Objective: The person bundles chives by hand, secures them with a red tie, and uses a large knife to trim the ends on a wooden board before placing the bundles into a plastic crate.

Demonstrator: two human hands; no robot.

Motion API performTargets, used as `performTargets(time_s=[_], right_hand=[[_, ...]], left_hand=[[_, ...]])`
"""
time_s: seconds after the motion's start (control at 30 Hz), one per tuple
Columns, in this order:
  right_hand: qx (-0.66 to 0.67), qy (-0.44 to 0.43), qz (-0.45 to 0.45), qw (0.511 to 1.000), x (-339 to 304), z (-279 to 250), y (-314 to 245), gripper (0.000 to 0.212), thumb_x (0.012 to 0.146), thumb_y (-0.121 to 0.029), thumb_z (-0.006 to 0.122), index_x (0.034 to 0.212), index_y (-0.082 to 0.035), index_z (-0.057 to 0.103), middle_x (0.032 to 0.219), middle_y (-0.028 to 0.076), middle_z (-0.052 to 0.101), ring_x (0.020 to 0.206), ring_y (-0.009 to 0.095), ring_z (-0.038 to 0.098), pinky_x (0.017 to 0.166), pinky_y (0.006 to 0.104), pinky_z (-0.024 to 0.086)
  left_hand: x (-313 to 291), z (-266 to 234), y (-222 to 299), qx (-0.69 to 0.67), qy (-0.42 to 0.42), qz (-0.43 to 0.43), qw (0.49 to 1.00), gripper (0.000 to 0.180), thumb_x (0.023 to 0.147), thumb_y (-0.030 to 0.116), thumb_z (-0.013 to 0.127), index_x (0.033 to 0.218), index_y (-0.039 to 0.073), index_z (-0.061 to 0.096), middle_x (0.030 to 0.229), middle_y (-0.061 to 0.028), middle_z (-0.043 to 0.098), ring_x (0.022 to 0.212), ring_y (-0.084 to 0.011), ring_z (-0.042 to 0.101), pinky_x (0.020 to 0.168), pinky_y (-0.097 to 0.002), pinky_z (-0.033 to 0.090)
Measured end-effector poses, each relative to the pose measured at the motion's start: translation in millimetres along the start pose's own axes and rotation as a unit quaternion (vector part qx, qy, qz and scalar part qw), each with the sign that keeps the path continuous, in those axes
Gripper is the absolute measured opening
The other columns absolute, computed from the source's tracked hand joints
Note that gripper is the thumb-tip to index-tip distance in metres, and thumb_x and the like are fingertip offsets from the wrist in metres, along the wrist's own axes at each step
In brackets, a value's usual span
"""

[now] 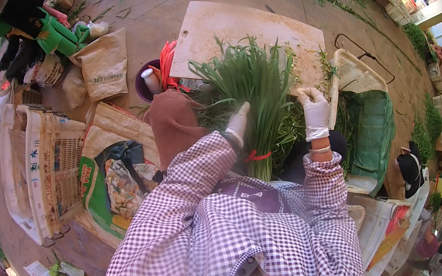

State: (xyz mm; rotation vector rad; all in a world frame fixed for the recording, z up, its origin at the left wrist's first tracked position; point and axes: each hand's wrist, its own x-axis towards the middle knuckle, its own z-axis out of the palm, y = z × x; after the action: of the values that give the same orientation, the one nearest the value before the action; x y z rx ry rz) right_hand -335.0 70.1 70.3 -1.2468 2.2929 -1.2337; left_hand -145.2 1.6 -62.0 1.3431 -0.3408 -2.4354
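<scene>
A bunch of long, flat-leaved chives (261, 95) stands tilted before me, its leaf tips over a pale board and its lower end toward my lap. A red tie (258, 156) circles the stalks near that lower end. My left hand (239, 122), in a white glove, is closed on the bunch from its left side; the thumb shows and the other fingers are hidden behind the leaves. At the board's near right edge, my gloved right hand (315, 113) has its fingers pinched together. What they hold, if anything, is too small to make out.
The pale board (220, 29) carries scattered leaf scraps. Left of it, red strips (167, 61) hang by a purple bucket (145, 78) with a white bottle. To the right stands a white basket (356, 72) with green cloth (373, 132). Crates (48, 163) and sacks (108, 67) sit left.
</scene>
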Motion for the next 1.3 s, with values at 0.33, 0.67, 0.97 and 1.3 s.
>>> performTargets(time_s=[0.33,0.67,0.97,1.3], right_hand=[[-0.106,-0.067,0.079,0.989,-32.1,75.4,10.2,0.110,0.069,-0.036,0.079,0.151,-0.003,0.013,0.134,0.030,0.047,0.116,0.042,0.054,0.096,0.0426,0.046],[-0.028,0.008,0.122,0.992,-18.7,75.0,48.1,0.049,0.072,-0.018,0.068,0.118,-0.002,0.057,0.089,0.022,0.069,0.084,0.039,0.066,0.076,0.0428,0.052],[0.064,-0.034,0.063,0.995,-18.3,77.7,22.0,0.064,0.074,-0.014,0.067,0.136,-0.007,0.048,0.093,0.022,0.069,0.087,0.036,0.068,0.078,0.0414,0.052],[0.002,-0.103,-0.056,0.993,-27.9,10.7,10.9,0.093,0.069,-0.044,0.084,0.142,-0.004,0.042,0.146,0.023,0.040,0.138,0.035,0.036,0.113,0.0376,0.031]], left_hand=[[12.1,-9.9,-26.8,0.167,0.044,0.193,0.966,0.071,0.092,0.054,0.057,0.131,-0.005,0.051,0.126,-0.0126,0.057,0.110,-0.0205,0.054,0.095,-0.0342,0.042],[-23.7,8.6,-5.3,-0.014,-0.049,0.091,0.995,0.056,0.091,0.043,0.062,0.128,0.001,0.053,0.122,-0.0096,0.057,0.108,-0.0213,0.055,0.093,-0.0339,0.043],[-10.4,10.2,7.0,-0.052,-0.017,0.046,0.997,0.041,0.090,0.029,0.065,0.121,0.003,0.060,0.115,-0.0097,0.065,0.102,-0.0262,0.062,0.089,-0.0412,0.051],[-42.2,11.4,46.3,-0.210,-0.082,0.125,0.966,0.045,0.093,0.037,0.054,0.123,0.004,0.059,0.125,-0.0128,0.061,0.114,-0.0341,0.057,0.102,-0.0505,0.042]])
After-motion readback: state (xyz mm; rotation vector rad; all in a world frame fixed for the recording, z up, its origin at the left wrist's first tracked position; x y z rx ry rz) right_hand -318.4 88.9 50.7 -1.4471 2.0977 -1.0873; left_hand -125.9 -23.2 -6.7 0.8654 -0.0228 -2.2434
